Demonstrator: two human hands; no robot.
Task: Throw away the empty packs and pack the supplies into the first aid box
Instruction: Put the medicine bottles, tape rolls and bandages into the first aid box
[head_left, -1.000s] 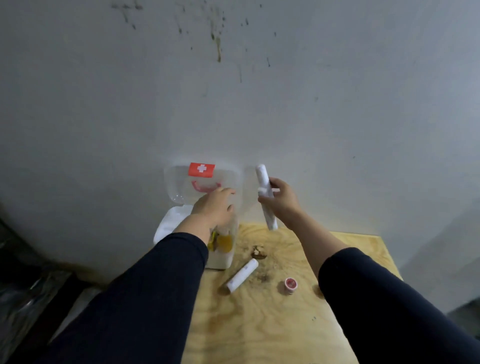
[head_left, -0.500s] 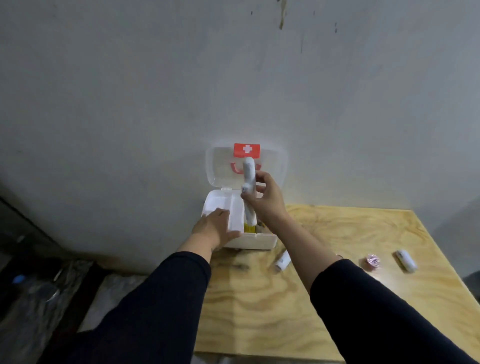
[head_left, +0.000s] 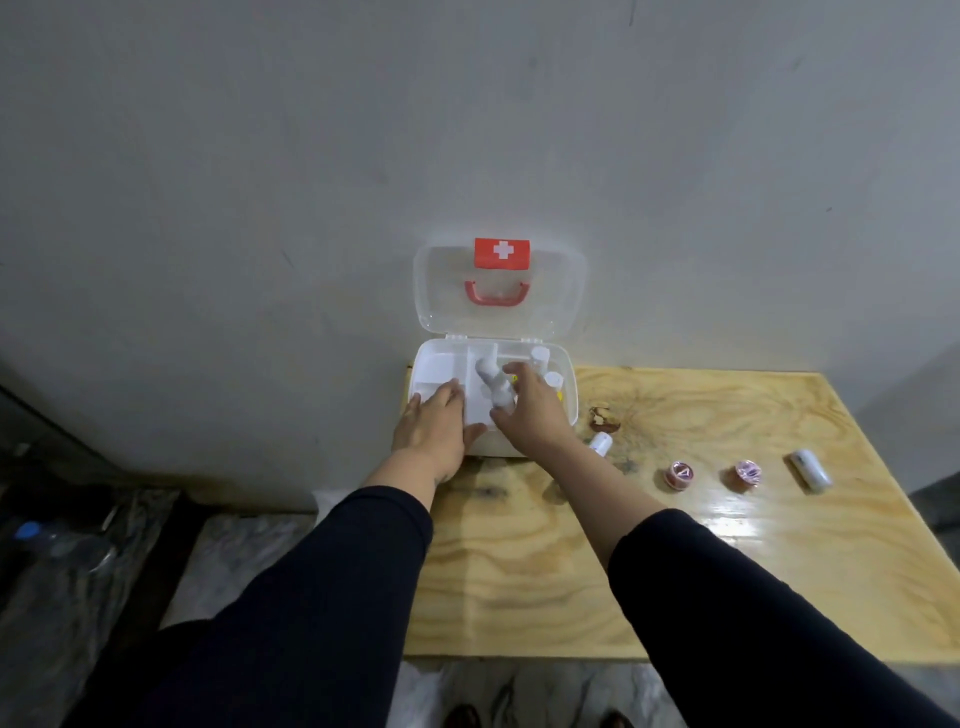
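The white first aid box stands open at the table's far left, its clear lid with a red cross label leaning against the wall. My right hand is over the box, shut on a white tube that it holds down inside it. My left hand lies flat on the box's front left edge. Small white bottles stand in the box's right part. On the table lie another white tube, two small pink-red round tins and a white roll.
The wooden table stands against a grey wall. A brown knot or stain marks the wood beside the box. To the left, below the table, a plastic bottle with a blue cap lies on dark sheeting.
My right hand has brought the white tube down from in front of the lid into the box. The view has tilted down and left, showing more of the table.
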